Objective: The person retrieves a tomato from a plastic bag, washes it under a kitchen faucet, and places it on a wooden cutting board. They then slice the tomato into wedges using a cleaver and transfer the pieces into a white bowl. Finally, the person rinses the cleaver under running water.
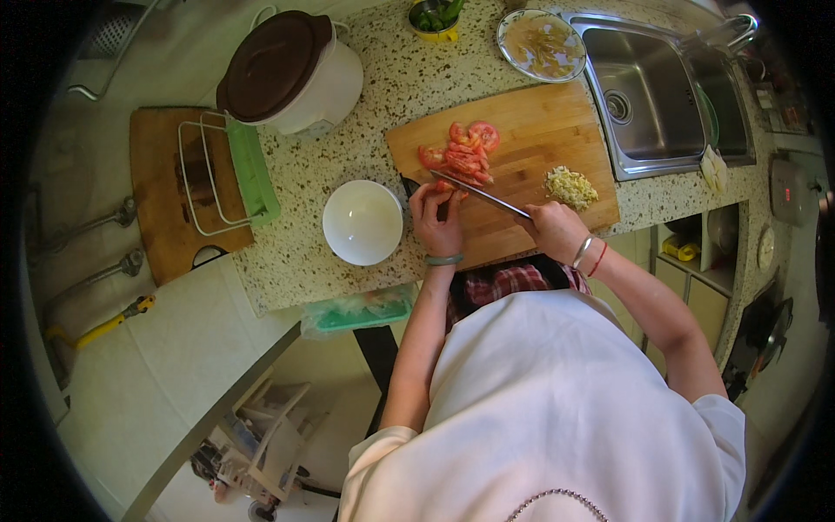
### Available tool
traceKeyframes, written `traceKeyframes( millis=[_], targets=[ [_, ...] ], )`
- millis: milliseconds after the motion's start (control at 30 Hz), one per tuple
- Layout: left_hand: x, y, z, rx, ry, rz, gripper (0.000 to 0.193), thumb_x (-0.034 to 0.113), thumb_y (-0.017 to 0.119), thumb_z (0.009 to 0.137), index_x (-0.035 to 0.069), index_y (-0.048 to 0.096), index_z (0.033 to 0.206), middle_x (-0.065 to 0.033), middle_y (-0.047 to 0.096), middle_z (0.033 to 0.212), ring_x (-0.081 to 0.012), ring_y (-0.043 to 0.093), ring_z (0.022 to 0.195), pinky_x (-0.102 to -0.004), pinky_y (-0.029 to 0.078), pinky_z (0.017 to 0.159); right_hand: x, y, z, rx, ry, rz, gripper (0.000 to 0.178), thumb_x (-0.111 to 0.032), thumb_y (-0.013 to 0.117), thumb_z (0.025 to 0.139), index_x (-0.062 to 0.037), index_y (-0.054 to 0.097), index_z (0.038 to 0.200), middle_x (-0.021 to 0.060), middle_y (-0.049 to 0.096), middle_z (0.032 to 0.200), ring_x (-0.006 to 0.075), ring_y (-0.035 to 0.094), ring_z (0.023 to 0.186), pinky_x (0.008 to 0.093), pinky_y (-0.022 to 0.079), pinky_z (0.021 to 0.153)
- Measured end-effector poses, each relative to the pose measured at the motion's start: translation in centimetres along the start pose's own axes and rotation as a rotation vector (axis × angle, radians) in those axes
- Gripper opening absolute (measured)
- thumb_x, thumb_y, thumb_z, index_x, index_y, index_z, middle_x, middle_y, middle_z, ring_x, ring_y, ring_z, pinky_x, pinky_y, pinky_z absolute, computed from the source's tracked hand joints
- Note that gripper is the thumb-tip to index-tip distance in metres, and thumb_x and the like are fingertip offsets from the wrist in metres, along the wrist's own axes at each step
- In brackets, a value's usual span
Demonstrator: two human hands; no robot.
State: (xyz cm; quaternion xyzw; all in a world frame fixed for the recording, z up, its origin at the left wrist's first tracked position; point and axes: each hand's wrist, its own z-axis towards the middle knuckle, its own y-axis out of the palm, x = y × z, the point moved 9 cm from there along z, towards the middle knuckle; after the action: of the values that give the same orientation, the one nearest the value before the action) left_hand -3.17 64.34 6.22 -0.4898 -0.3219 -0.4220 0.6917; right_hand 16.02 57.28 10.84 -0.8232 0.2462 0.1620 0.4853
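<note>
A wooden cutting board (522,126) lies on the speckled counter before me. My right hand (557,230) grips a kitchen knife (487,197) by its handle, its blade slanting up and left across the board. At the board's left edge, the curled fingers of my left hand (437,224) hold a small tomato piece (446,186) by the blade. Just beyond the blade lies a pile of cut tomato (465,159), with a round slice on its far side. A heap of pale chopped bits (571,187), perhaps garlic, sits right of the knife.
Left of the board stands a white bowl (363,223); farther back is a white pot with a brown lid (277,65). Behind the board are a plate (542,45) with food and a yellow cup (435,24) of green peppers. A steel sink (645,96) lies to the right.
</note>
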Motion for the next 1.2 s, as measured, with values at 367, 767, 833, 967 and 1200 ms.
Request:
traceKeyframes(
  millis=[367,767,833,967,1200],
  targets=[
    [1.6,-0.1,0.6,-0.046,0.023,0.054,0.020,0.009,0.079,0.073,0.005,0.062,0.081,-0.0115,0.060,0.101,-0.0292,0.061,0.090,-0.0364,0.050,0.076,-1.6,1.7,3.2,-0.009,-0.022,-0.048,0.020,-0.018,0.053,0.090,-0.0012,0.064,0.091,0.0248,0.065,0.080,0.0420,0.064,0.078,0.0491,0.052,0.069],
    [1.5,-0.3,0.7,-0.028,0.039,0.047,0.021,0.010,0.079,0.074,0.005,0.060,0.082,-0.0108,0.059,0.103,-0.0286,0.059,0.094,-0.0370,0.049,0.081,3.2,2.6,1.0,-0.015,-0.011,-0.014,0.019,-0.015,0.056,0.085,-0.0054,0.065,0.100,0.0229,0.065,0.079,0.0401,0.064,0.078,0.0478,0.052,0.070],
    [1.0,-0.2,0.5,-0.041,0.029,0.028,0.022,0.009,0.079,0.074,0.005,0.060,0.082,-0.0109,0.059,0.103,-0.0286,0.059,0.093,-0.0368,0.049,0.081,3.4,2.5,1.1,-0.018,-0.019,0.004,0.019,-0.018,0.056,0.087,-0.0066,0.065,0.101,0.0221,0.065,0.078,0.0398,0.064,0.076,0.0480,0.052,0.069],
    [0.7,-0.3,0.4,-0.033,0.030,0.021,0.022,0.007,0.079,0.073,0.005,0.060,0.083,-0.0110,0.059,0.104,-0.0279,0.059,0.093,-0.0362,0.049,0.081,1.8,1.4,1.3,0.063,-0.019,-0.025,0.018,-0.021,0.057,0.090,-0.0060,0.065,0.095,0.0216,0.064,0.074,0.0399,0.062,0.072,0.0483,0.051,0.066],
    [1.1,-0.3,0.2,-0.001,-0.020,-0.005,0.022,0.006,0.079,0.073,0.005,0.060,0.083,-0.0105,0.058,0.104,-0.0270,0.059,0.093,-0.0348,0.049,0.079,2.0,1.0,1.7,0.121,-0.044,0.020,0.020,-0.024,0.058,0.090,-0.0052,0.064,0.093,0.0210,0.063,0.072,0.0405,0.062,0.070,0.0484,0.050,0.063]
  ],
)
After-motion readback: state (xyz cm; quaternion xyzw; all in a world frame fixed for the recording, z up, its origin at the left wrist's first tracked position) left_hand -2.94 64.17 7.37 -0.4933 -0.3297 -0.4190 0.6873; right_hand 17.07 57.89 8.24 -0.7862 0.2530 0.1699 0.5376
